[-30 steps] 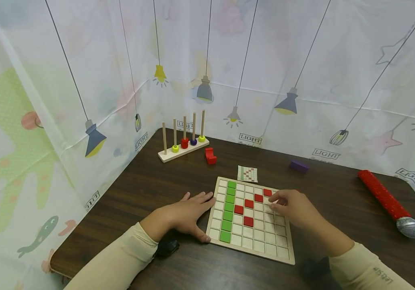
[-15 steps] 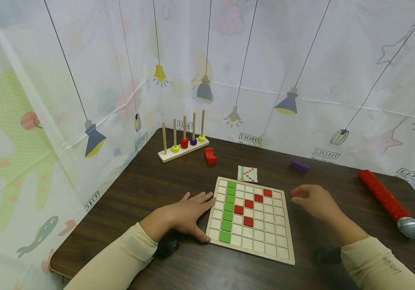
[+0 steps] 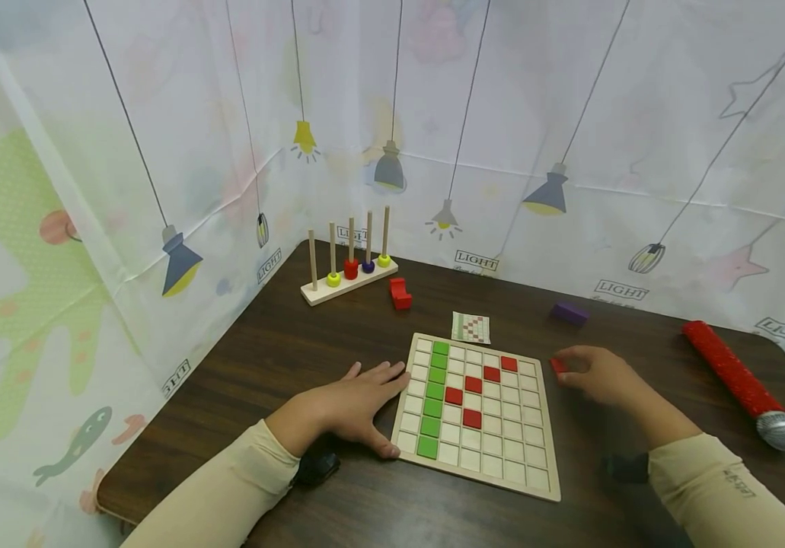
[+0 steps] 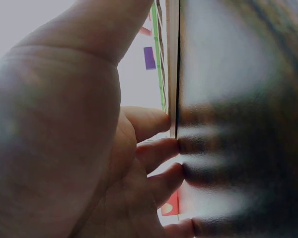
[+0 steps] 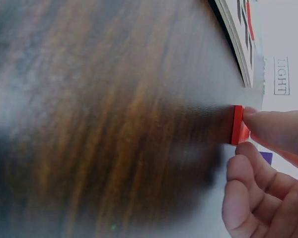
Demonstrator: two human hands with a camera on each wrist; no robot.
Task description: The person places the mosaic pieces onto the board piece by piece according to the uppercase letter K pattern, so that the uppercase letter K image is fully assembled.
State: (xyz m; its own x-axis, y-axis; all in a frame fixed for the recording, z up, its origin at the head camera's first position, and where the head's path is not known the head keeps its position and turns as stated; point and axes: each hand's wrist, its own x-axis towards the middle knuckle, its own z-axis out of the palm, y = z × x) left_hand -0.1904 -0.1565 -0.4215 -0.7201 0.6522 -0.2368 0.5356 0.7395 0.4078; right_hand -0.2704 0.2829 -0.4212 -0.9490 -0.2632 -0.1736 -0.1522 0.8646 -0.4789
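Observation:
A square wooden grid board (image 3: 502, 449) lies on the table, with a column of green tiles (image 3: 432, 406) and several red tiles, one of them a lone red tile (image 3: 472, 419) lower down. My left hand (image 3: 347, 407) lies spread on the table at the board's left edge, its index fingertip and thumb right at the frame. To the right of the board, my right hand (image 3: 598, 374) pinches a red tile (image 5: 237, 125) between thumb and index finger, close over the tabletop. The other fingers are curled in the right wrist view. Above the board lies a small pattern card (image 3: 470, 328).
Farther back stand a peg stacker (image 3: 347, 283) with beads and a red block (image 3: 400, 294). A purple block (image 3: 569, 313) lies at the back right. Beyond my right hand is a red toy microphone (image 3: 741, 380). Patterned cloth (image 3: 502, 114) hangs behind the table.
My right hand has moved from over the board's right side to the table beside it, where a red tile shows in its fingers. My left hand has stayed in place.

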